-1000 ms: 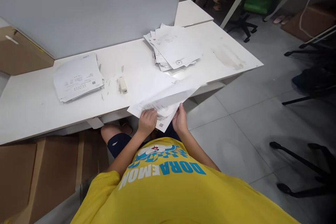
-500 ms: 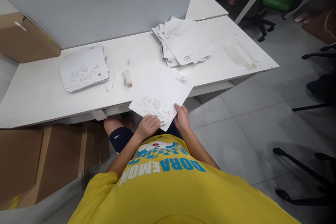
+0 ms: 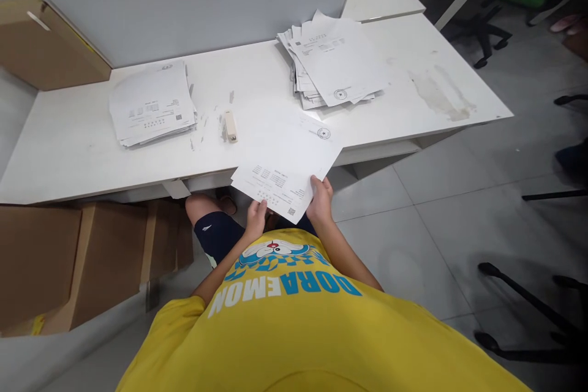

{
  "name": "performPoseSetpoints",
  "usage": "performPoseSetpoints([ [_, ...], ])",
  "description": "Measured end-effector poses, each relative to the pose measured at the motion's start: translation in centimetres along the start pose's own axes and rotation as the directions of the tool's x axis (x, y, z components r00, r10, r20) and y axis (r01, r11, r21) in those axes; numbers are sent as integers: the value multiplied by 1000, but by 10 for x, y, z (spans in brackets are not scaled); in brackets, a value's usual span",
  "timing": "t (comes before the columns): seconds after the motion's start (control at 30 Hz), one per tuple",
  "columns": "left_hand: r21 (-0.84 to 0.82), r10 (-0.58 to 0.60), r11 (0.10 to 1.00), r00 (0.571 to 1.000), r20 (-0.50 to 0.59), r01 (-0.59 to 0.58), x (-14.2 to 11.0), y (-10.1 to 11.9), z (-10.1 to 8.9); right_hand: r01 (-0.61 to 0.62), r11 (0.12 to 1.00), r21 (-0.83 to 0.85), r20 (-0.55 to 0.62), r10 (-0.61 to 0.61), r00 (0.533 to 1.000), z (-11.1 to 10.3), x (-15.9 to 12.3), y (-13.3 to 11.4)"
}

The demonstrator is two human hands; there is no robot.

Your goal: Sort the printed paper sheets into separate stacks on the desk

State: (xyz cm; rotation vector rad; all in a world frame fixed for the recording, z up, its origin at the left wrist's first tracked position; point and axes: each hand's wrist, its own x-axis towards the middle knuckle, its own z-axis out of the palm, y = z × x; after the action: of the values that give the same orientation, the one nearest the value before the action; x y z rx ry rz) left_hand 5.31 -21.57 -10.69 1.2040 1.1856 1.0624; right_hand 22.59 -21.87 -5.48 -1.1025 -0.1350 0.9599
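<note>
Ok so from my end, looking through the head camera: the printed sheets (image 3: 287, 162) are in front of the body, over the near edge of the white desk (image 3: 68, 165), between the two piles and nearer than both. Right hand (image 3: 320, 202) has them clamped at the right edge, thumb on top. Left hand (image 3: 255, 219) is at the near-left edge with the thumb up against the paper, but I can't tell if it's really pinching or just steadying

As for how far along I am, there's a fairly tidy stack (image 3: 151, 104) on the left and a messier, fanned-out pile (image 3: 340, 64) over on the far right. The set in hand belongs to neither right now, and its edges look nearly lined up, with a bit of a lower sheet peeking out at the left corner. Can't say from this which pile is finished and which is still waiting, or how many sheets are in either. The cream block-shaped thing (image 3: 230, 127) is lying untouched between them

Sheets sit skewed: long axis looks to run near-left to far-right, QR code end towards the body, round stamp at the far right end
</note>
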Motion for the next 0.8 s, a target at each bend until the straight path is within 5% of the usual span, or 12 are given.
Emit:
performPoseSetpoints([
  [0.1,-124,-68,990,997,-37,63,11,12,9,33,999,29,-10,-33,999,5,-4,4],
  [0.33,-99,-66,993,994,-91,57,35,27,6,22,991,130,-22,-19,1000,6,0,7],
  [0.8,-197,-115,975,991,-65,100,26,32,13,63,984,165,11,-65,998,9,-9,7],
])
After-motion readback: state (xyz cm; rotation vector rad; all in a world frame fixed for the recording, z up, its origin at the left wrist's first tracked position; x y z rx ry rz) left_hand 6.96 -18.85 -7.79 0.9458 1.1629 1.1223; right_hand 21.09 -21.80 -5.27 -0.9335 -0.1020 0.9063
